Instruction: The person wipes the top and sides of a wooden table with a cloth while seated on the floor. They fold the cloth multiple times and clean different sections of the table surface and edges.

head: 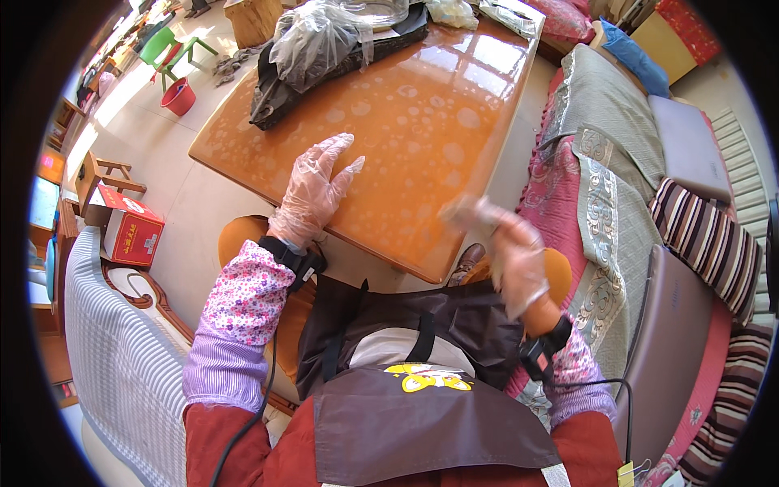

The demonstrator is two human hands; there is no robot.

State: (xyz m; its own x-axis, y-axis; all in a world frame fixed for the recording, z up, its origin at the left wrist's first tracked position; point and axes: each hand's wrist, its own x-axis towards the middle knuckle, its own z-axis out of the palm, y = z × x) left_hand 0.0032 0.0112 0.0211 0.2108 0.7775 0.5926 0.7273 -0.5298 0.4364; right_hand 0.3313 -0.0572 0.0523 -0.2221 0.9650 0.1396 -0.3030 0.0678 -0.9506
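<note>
My left hand (316, 185), in a clear plastic glove, is held over the near left edge of the glossy orange-brown table (377, 158), its fingers apart and nothing in it. My right hand (511, 249), also gloved, is raised just past the table's near right corner; it is blurred, and whether it holds anything cannot be told. A dark apron (426, 420) with a yellow cartoon print covers my lap. Near the table's far left edge lies a black item (274, 103), perhaps a bag, with crumpled clear plastic bags (319, 42) on it.
A sofa (554, 207) with pink and grey-green covers stands to the right, bearing striped cushions (706, 243). To the left are a red cardboard box (134, 234), a small wooden stool (109, 173), a red bucket (178, 97) and a green plastic chair (159, 52). A cloth-covered seat (128, 365) is at near left.
</note>
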